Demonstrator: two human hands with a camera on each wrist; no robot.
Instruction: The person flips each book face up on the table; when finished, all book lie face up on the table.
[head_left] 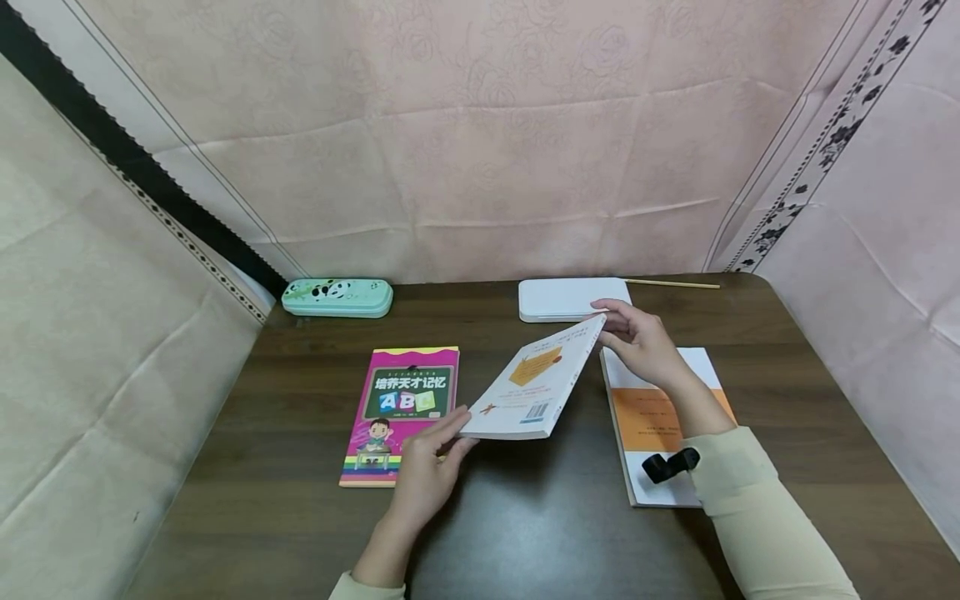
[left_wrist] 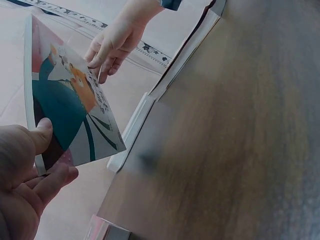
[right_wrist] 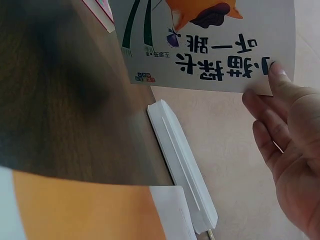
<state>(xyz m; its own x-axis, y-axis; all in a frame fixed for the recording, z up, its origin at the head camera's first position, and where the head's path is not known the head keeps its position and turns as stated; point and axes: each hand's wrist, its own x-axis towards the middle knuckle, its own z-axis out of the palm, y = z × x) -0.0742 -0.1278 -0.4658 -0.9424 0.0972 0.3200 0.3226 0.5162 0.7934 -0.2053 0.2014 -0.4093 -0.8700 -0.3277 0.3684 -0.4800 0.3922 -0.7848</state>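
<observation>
A white book (head_left: 534,385) is held tilted above the middle of the table, its back cover with a barcode and an orange drawing facing up in the head view. My left hand (head_left: 431,475) pinches its near left corner between thumb and fingers. At the far right corner my right hand (head_left: 637,343) pinches it the same way. The picture cover (left_wrist: 65,100) with an orange cat and dark green shapes faces down, seen in the left wrist view. Large printed characters show on that cover (right_wrist: 225,60) in the right wrist view.
A pink book (head_left: 416,375) lies at left, close to my left hand. Under my right forearm lies an orange-and-white book (head_left: 645,417). Along the back edge stand a green panda pencil case (head_left: 337,298), a white flat case (head_left: 558,298) and a thin stick (head_left: 675,284).
</observation>
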